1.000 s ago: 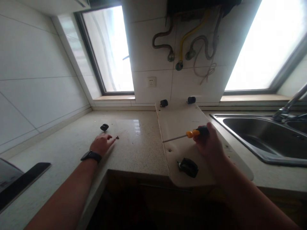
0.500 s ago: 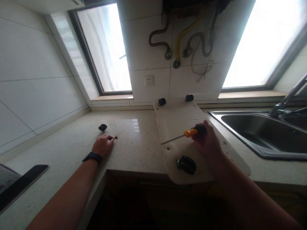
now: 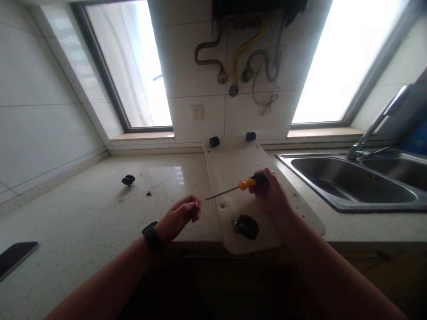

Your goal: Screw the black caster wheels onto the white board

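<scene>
My right hand [image 3: 269, 189] is wrapped round the orange and black handle of a screwdriver [image 3: 246, 183], its shaft pointing left past the edge of a white board [image 3: 236, 171]. Left of the tip, my left hand [image 3: 187, 210] is closed in a pinch on a tiny shiny piece that looks like a screw [image 3: 195, 205]. Black casters sit on the board: one near the front [image 3: 247, 226] and two at the back [image 3: 214, 142] [image 3: 251, 136]. A loose black caster [image 3: 128, 180] lies on the counter, near a small pile of screws [image 3: 148, 194].
The board rests on a speckled stone counter [image 3: 100, 213], its front end jutting over the edge. A steel sink [image 3: 333, 205] with a tap [image 3: 376, 124] is to the right. A dark flat object [image 3: 18, 255] lies far left. Pipes [image 3: 235, 66] run down the wall.
My left hand has moved right from the small screws toward the screwdriver tip, with a tiny piece pinched in it. My right hand still holds the screwdriver. The view has turned slightly right.
</scene>
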Demonstrator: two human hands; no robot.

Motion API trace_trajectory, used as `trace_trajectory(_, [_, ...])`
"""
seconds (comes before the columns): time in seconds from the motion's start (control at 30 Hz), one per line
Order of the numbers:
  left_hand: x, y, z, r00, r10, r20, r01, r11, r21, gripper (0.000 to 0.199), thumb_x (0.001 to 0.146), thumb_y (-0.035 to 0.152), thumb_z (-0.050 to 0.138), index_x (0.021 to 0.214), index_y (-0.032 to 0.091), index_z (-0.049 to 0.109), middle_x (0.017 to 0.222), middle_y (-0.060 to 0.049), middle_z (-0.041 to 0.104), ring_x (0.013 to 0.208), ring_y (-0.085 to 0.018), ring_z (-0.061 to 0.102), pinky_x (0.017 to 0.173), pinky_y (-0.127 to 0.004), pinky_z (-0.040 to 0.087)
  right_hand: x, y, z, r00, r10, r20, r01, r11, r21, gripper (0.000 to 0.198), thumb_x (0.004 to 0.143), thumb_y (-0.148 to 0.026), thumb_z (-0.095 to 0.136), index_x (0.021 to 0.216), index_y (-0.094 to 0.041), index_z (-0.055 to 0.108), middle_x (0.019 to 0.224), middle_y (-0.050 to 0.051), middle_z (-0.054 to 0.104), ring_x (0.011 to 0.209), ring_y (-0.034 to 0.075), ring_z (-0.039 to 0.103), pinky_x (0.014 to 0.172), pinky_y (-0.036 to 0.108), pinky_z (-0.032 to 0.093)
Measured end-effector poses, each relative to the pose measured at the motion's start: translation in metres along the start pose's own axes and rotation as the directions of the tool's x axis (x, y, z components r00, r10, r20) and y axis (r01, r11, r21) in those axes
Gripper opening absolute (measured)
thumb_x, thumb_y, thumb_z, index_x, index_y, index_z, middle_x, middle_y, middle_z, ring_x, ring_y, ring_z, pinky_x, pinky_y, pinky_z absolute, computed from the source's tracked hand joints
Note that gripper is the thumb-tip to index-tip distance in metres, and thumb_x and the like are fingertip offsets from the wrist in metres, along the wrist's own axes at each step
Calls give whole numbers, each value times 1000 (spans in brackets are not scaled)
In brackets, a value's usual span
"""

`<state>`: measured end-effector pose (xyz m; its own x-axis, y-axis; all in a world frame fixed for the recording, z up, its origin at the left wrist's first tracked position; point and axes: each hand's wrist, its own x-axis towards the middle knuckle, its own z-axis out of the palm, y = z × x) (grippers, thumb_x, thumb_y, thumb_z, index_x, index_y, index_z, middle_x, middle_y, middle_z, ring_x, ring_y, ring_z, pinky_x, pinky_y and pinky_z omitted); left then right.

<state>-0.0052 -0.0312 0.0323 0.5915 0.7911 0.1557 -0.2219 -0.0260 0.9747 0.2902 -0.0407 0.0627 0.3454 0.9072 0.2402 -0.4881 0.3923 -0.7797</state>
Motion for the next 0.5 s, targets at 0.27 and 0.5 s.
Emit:
trace_trajectory(0.27, [-4,-4,8,998,-61,24,60,998,14,24,93,41,57,89,17,55,74,0,55,67,-14,49,65,-29,36,-4,0,2,996,20,82,-16,999,-46,39,68,-55,84,80,-21,68,67,-1,70,48,15,64,40,26,52])
trace_trajectory(0.5, [-4,-8,8,996,-87,-12,87,996,31,29,91,46,60,92,17,55,74,0,57,66,-14,51,65,-29,36,-6,2,3,993,14,119,-6,998,-69,38,70,-55,82,81,-22,69,68,-1,70,49,15,64,42,27,52])
